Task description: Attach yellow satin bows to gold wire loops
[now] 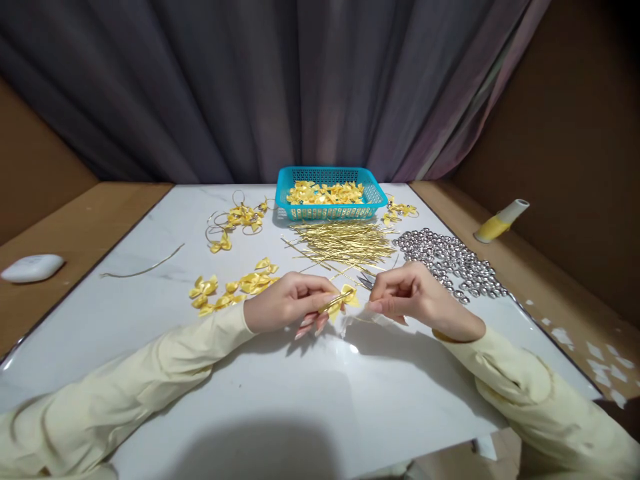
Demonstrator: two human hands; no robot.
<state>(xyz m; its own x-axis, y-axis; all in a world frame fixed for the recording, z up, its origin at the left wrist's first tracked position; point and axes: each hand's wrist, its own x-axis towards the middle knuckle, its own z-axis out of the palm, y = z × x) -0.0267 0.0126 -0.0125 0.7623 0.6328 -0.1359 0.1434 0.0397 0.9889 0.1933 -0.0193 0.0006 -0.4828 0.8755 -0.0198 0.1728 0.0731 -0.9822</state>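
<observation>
Bow (351,297) seems light, soft, best pinched at middle; left hand (290,303) clamps it, right hand (417,300) closed, contents unclear.

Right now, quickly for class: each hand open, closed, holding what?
Left hand: closed, holding a yellow bow.
Right hand: closed in a pinch; whether it holds anything cannot be told.

Text: none legible | labels, brands: none legible | numbers, signs: none
</observation>
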